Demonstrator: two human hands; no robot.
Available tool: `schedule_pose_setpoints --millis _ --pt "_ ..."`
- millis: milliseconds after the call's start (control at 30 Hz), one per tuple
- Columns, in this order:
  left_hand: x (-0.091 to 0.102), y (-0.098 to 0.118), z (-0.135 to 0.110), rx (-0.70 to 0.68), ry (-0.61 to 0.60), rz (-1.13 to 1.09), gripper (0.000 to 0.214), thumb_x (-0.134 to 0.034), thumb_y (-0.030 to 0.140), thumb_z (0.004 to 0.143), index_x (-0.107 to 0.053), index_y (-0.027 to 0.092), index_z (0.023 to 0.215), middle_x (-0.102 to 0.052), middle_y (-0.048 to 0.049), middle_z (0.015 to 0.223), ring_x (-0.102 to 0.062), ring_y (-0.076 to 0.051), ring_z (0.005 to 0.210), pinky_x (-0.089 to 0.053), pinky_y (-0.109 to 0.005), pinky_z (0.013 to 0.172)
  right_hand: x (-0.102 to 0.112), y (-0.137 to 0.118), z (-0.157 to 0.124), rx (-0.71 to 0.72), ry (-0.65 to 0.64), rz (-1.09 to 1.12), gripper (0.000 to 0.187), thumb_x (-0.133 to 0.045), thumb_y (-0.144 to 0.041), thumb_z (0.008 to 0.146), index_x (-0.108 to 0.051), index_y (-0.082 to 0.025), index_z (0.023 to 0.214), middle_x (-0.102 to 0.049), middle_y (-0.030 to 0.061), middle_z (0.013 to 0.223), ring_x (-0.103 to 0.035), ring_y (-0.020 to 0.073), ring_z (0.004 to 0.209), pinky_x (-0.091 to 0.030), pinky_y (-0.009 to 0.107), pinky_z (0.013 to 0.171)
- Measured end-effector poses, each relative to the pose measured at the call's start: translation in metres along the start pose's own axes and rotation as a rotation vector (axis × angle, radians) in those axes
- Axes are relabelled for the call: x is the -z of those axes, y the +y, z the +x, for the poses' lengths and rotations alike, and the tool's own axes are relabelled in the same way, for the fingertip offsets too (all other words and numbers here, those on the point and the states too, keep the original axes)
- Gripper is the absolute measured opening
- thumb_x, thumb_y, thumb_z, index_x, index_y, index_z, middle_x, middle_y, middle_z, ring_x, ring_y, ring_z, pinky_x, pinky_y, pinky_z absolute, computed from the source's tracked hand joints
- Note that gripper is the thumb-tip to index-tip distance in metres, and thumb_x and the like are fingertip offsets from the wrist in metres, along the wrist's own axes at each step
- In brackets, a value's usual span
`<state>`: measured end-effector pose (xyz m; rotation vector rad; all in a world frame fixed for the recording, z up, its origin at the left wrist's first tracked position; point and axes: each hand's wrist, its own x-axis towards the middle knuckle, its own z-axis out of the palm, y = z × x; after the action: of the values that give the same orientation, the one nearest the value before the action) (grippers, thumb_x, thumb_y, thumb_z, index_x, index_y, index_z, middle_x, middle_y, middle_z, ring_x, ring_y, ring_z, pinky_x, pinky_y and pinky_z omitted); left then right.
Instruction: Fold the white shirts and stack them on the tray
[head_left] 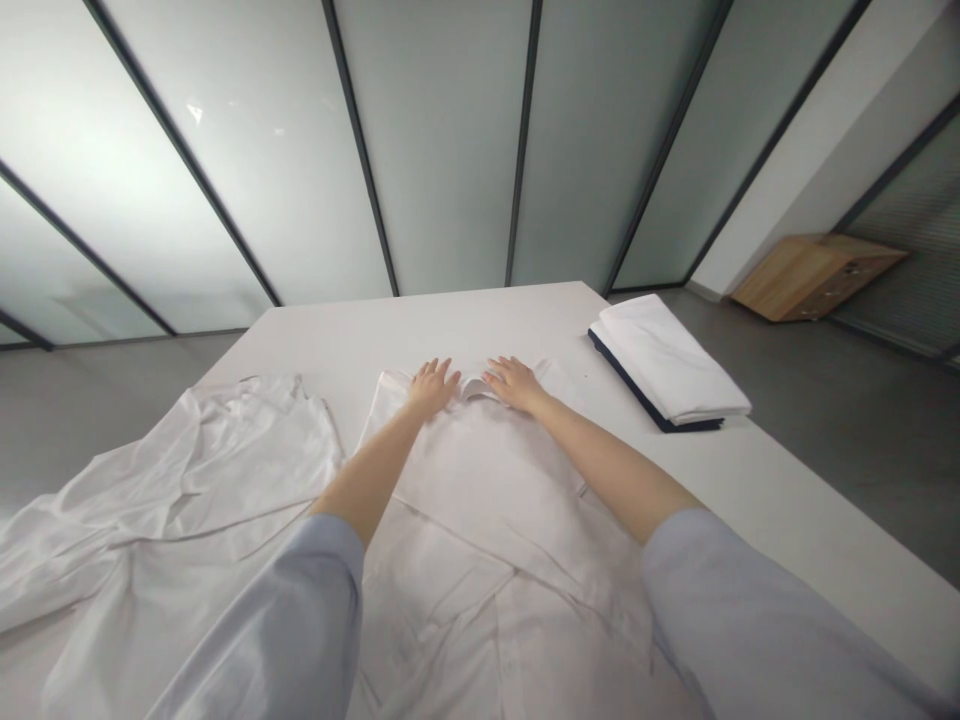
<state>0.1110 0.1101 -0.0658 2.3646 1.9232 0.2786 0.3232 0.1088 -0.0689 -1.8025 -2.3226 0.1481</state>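
Note:
A white collared garment (480, 460), which looks like a shirt or coat, lies spread on the table in front of me with its collar at the far end. My left hand (433, 388) rests flat on the cloth just left of the collar, fingers spread. On the collar's other side my right hand (516, 382) lies on the fabric, its fingers stretched out. Creases run across the middle and lower part of the garment. Its near end passes out of view at the bottom.
A second white garment (247, 470) lies rumpled on the left of the white table (420, 325). Near the right edge sits a stack of folded white cloth (671, 355) over dark folded cloth (637, 392). Frosted glass panels (450, 140) stand behind, and a wooden cabinet (795, 275) is on the floor.

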Motion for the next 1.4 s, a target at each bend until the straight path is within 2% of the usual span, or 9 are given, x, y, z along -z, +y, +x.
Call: schedule_pose_setpoints --millis 133,333,500,667,767,1000,1133,1267,1400 --pt "-0.007 -0.005 -0.007 -0.051 -0.202 0.111 0.074 -0.024 0.068 0.090 -0.023 0.027 0.152 -0.019 -0.0095 0.160 -0.017 -0.034 0.145 -0.018 -0.057 0.113 -0.007 0.007 -0.010 0.020 -0.197 -0.086 0.077 -0.026 -0.070 0.090 -0.027 -0.026 0.152 -0.024 0.0088 0.158 -0.020 0.0358 0.144 -0.016 0.051 0.114" --pt "0.000 -0.016 -0.018 -0.004 -0.170 0.188 0.081 -0.024 0.072 0.087 -0.024 0.024 0.152 -0.019 -0.0129 0.159 -0.015 -0.037 0.145 -0.015 -0.058 0.113 -0.009 0.019 -0.018 0.017 -0.208 -0.119 0.081 -0.021 -0.072 0.089 -0.021 -0.023 0.154 -0.017 0.0095 0.160 -0.013 0.0342 0.145 -0.011 0.048 0.117" --pt "0.004 0.007 -0.047 -0.132 -0.044 0.252 0.070 -0.025 0.058 0.093 -0.031 0.018 0.150 -0.023 -0.0141 0.158 -0.017 -0.031 0.146 -0.011 -0.050 0.117 -0.010 0.017 -0.018 0.021 -0.181 -0.122 0.081 -0.018 -0.071 0.089 -0.022 -0.023 0.154 -0.018 0.0097 0.160 -0.014 0.0333 0.146 -0.011 0.048 0.117" --pt "-0.004 0.035 -0.094 -0.066 -0.202 0.127 0.081 -0.018 0.072 0.087 -0.021 0.024 0.153 -0.016 -0.0127 0.160 -0.013 -0.036 0.146 -0.017 -0.064 0.111 -0.013 0.021 -0.014 0.041 -0.139 -0.114 0.076 -0.021 -0.068 0.091 -0.025 -0.023 0.153 -0.022 0.0085 0.159 -0.017 0.0311 0.145 -0.014 0.046 0.116" --pt "-0.013 0.040 -0.103 -0.030 -0.215 0.106 0.084 -0.017 0.075 0.085 -0.020 0.025 0.153 -0.011 -0.0124 0.161 -0.008 -0.039 0.146 -0.012 -0.069 0.109 -0.014 0.023 -0.011 0.055 -0.075 -0.113 0.070 -0.024 -0.062 0.094 -0.030 -0.020 0.151 -0.028 0.0103 0.157 -0.023 0.0298 0.143 -0.018 0.044 0.115" --pt "-0.023 0.029 -0.062 -0.038 -0.165 0.075 0.084 -0.021 0.075 0.085 -0.022 0.026 0.152 -0.012 -0.0124 0.161 -0.010 -0.041 0.145 -0.010 -0.069 0.109 0.003 0.019 -0.036 0.125 0.109 -0.102 0.060 -0.034 -0.049 0.096 -0.040 -0.014 0.144 -0.043 0.0149 0.146 -0.033 0.0286 0.137 -0.023 0.043 0.112" --pt "-0.017 0.023 -0.031 -0.047 -0.150 0.086 0.083 -0.026 0.076 0.084 -0.028 0.026 0.150 -0.019 -0.0120 0.159 -0.016 -0.038 0.144 -0.015 -0.063 0.110 0.006 0.004 -0.073 0.117 0.010 -0.098 0.055 -0.036 -0.054 0.095 -0.050 -0.020 0.136 -0.051 0.0139 0.139 -0.041 0.0288 0.131 -0.027 0.044 0.109" --pt "-0.009 0.025 -0.015 -0.061 0.046 0.084 0.077 -0.041 0.072 0.081 -0.046 0.020 0.138 -0.038 -0.0150 0.149 -0.033 -0.034 0.136 -0.025 -0.049 0.110 -0.004 -0.009 -0.097 -0.045 -0.144 -0.075 0.068 -0.028 -0.066 0.092 -0.041 -0.025 0.144 -0.034 0.0142 0.153 -0.028 0.0378 0.139 -0.021 0.058 0.109" --pt "0.000 0.033 -0.022 -0.103 0.121 0.087 0.043 -0.046 0.050 0.088 -0.059 0.020 0.117 -0.059 -0.0125 0.123 -0.048 -0.029 0.119 -0.035 -0.043 0.101 -0.011 -0.005 -0.089 -0.086 -0.182 -0.076 0.075 -0.026 -0.068 0.091 -0.026 -0.025 0.152 -0.017 0.0122 0.160 -0.013 0.0391 0.144 -0.012 0.061 0.111"
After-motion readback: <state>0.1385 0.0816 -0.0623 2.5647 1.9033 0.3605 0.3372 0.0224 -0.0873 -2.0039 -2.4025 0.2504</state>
